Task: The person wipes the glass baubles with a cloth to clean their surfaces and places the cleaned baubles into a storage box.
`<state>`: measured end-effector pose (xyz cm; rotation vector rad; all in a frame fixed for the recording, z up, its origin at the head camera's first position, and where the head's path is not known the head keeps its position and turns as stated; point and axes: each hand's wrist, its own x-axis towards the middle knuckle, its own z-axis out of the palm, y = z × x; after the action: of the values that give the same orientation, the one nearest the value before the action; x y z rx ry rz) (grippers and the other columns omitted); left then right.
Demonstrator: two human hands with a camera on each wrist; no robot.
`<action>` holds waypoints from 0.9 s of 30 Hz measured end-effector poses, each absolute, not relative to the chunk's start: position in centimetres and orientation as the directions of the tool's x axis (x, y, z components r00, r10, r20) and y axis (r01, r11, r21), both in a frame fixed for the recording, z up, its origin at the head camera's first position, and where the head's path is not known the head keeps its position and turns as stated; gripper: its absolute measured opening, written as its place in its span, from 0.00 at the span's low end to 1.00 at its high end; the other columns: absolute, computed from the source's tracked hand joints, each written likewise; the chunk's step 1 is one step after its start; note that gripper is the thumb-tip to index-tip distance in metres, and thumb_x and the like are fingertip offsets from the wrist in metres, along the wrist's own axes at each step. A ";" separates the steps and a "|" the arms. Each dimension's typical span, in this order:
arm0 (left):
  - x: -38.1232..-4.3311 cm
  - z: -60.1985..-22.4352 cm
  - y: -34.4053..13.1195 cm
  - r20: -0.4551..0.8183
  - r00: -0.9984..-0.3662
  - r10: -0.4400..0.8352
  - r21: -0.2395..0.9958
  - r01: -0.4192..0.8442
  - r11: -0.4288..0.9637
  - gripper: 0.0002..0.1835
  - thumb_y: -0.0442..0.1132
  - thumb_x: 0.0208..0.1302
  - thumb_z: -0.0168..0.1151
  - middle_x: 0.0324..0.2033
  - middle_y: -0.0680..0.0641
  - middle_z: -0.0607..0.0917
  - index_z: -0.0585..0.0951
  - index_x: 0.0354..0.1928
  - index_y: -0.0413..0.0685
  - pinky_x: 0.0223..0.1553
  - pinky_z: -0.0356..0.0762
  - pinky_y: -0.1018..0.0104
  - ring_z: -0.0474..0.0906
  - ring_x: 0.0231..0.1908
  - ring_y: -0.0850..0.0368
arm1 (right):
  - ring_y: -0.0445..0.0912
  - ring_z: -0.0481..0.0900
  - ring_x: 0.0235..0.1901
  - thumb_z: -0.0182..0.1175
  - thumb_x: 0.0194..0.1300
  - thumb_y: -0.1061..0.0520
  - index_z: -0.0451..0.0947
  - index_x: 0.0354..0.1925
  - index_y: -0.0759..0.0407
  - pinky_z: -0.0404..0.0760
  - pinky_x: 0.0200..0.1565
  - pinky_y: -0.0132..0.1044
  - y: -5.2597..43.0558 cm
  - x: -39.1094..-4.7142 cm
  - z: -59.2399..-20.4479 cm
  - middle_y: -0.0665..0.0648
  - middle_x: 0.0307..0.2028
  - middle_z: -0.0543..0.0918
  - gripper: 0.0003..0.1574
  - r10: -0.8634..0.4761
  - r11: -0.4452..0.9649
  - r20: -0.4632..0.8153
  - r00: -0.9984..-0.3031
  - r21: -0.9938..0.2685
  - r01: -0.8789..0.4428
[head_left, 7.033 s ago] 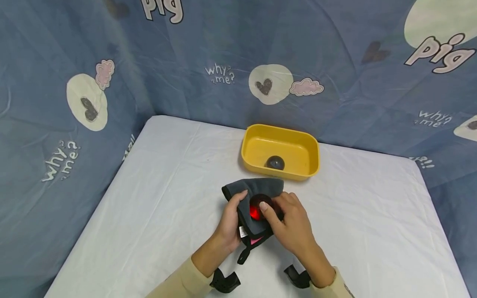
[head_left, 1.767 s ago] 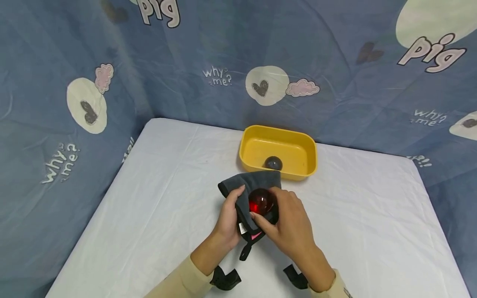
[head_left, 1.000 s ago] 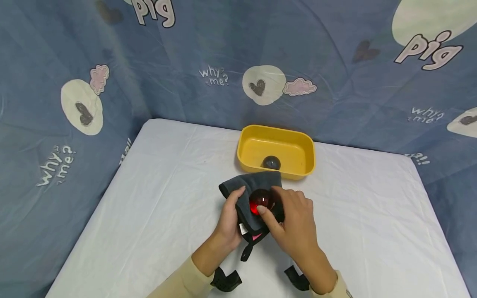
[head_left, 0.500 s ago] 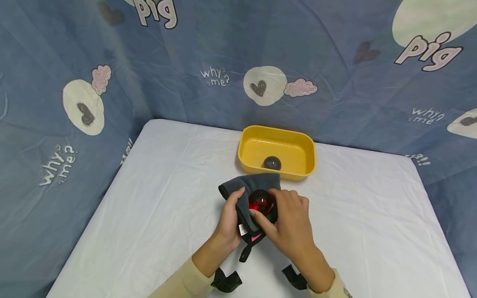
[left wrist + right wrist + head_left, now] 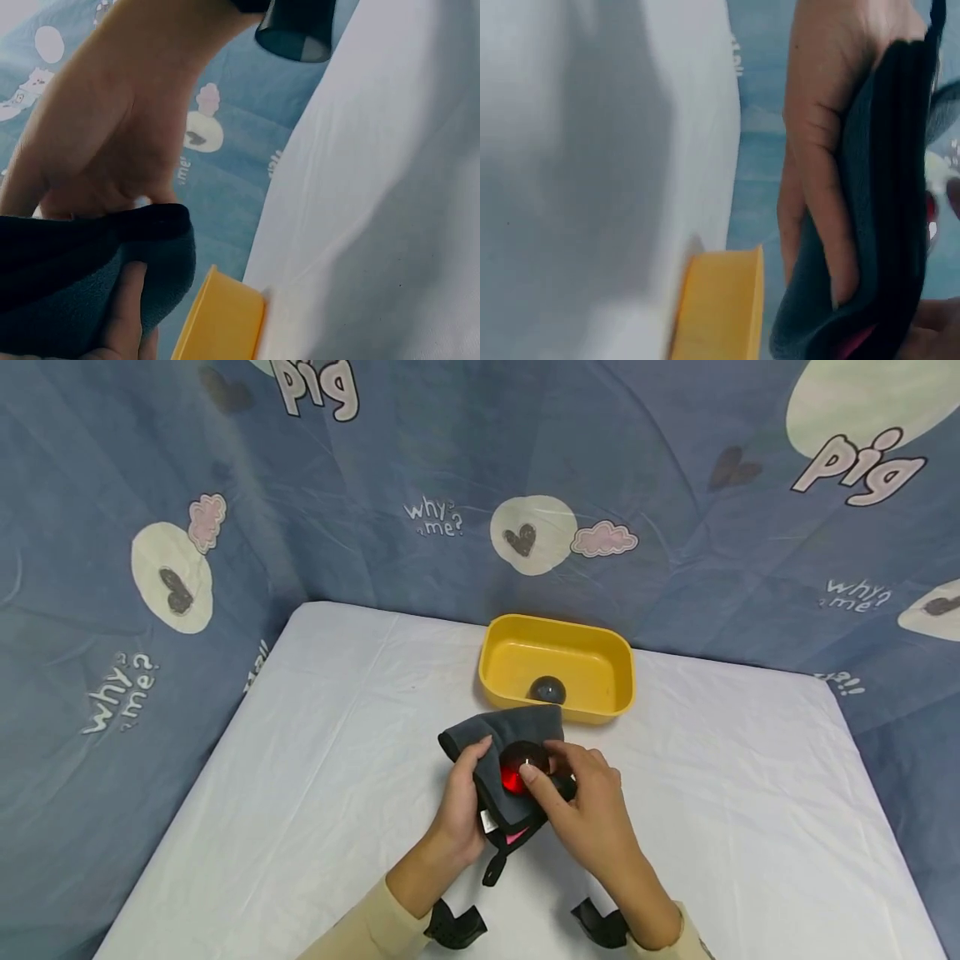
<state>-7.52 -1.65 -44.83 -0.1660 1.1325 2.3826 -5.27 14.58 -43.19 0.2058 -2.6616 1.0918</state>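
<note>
A shiny dark red ball (image 5: pixel 512 779) rests on a folded grey cloth (image 5: pixel 525 724) with black edging, a black hanging loop (image 5: pixel 494 866) and a bit of pink at the underside. My left hand (image 5: pixel 453 814) grips the cloth at its left side, thumb on top and fingers beneath. With thumb and fingers my right hand (image 5: pixel 596 814) holds the ball from the right, the thumb lying across its face. From the right wrist, the cloth (image 5: pixel 862 195) covers most of the ball; the left wrist view shows the cloth (image 5: pixel 67 292) but no ball.
Just beyond the cloth a yellow box (image 5: pixel 618 681) stands at the table's back, with a dark grey ball (image 5: pixel 547 690) inside. White fabric covers the table (image 5: pixel 360 718). A blue printed curtain (image 5: pixel 360 560) hangs behind. Black straps (image 5: pixel 455 927) hang at both wrists.
My right thumb has moved from the ball's lower left edge up onto its face, after shifting back and forth there in earlier frames. The left hand stays in place on the cloth.
</note>
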 end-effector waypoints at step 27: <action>-7.6 -44.9 -1.5 -0.312 -0.853 0.419 0.685 -0.507 -0.522 0.37 0.59 0.78 0.42 0.70 0.42 0.66 0.55 0.80 0.49 0.66 0.72 0.61 0.71 0.65 0.53 | 0.42 0.70 0.43 0.75 0.63 0.40 0.86 0.49 0.57 0.72 0.41 0.41 14.6 -5.4 -43.0 0.47 0.39 0.79 0.26 -0.038 0.665 0.256 -0.966 -0.715 -0.215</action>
<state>-7.60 -1.47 -44.92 -0.1459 1.1072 2.3515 -5.38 14.60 -42.98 0.2052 -2.6619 1.1849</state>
